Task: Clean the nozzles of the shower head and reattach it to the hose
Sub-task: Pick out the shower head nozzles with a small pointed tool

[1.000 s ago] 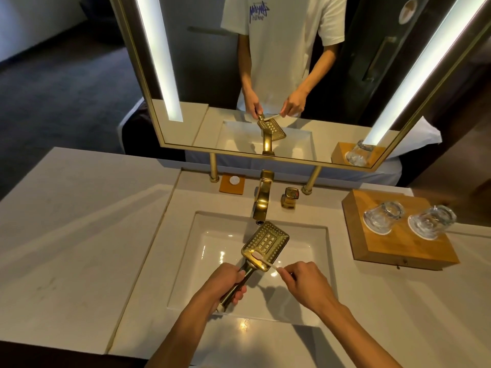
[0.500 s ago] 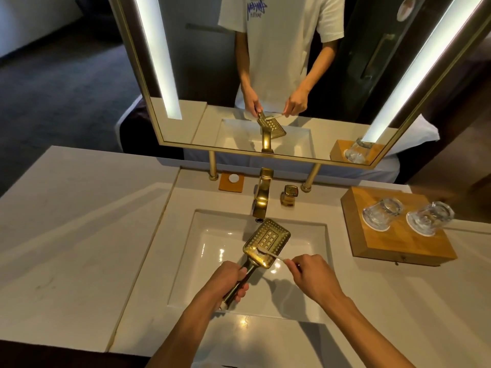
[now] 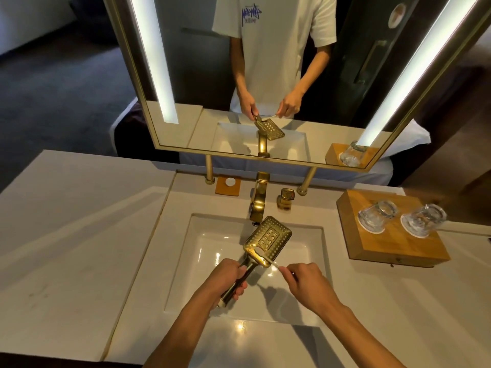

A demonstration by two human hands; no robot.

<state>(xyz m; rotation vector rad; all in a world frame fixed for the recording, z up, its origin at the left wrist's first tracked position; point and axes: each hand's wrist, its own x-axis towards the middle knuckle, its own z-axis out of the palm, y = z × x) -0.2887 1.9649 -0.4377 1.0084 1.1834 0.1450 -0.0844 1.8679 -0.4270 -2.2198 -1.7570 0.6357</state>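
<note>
Left hand [image 3: 225, 278] fingers wrapped round the gold shower head [image 3: 268, 240] handle, right hand [image 3: 305, 284] fingers pinching a white toothbrush [image 3: 265, 257] laid on the nozzle face's near edge, both over the white sink [image 3: 207, 251]; far right on the counter [image 3: 66, 248], two glasses [image 3: 377, 215] on a wooden tray [image 3: 393, 245].

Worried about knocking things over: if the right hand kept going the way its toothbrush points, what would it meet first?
The right hand points its toothbrush up-left, bristles already on the shower head; so that first, probably.
</note>
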